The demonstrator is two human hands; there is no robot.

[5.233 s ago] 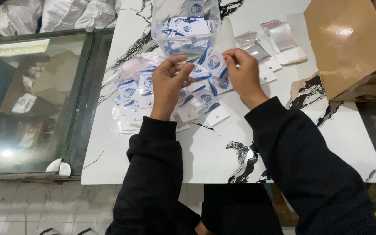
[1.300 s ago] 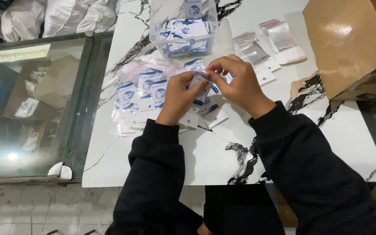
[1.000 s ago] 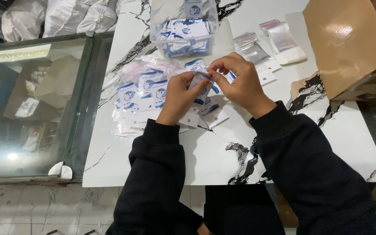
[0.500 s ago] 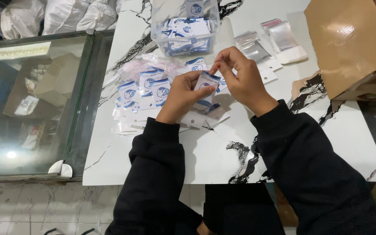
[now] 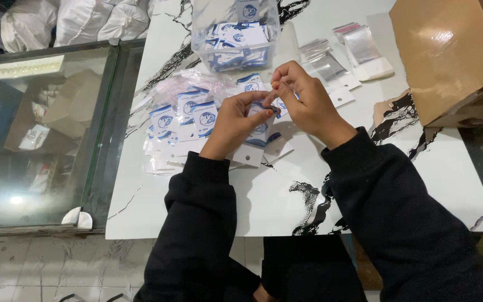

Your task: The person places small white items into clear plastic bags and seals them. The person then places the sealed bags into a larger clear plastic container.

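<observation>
Both hands meet over the middle of the white marbled tabletop (image 5: 286, 212). The left hand (image 5: 231, 120) and the right hand (image 5: 303, 100) pinch together on one small blue-and-white packet (image 5: 261, 126), fingers closed on its upper edge, holding it just above the tabletop. More packets of the same kind lie spread in a loose pile (image 5: 183, 117) to the left of the hands, some in clear sleeves. A clear plastic tub (image 5: 233, 36) with further packets stands beyond the hands. Empty clear bags (image 5: 342, 56) lie to the right of it, and a cardboard box (image 5: 448, 56) sits at the right edge. A glass cabinet (image 5: 40, 134) adjoins the tabletop on the left.
</observation>
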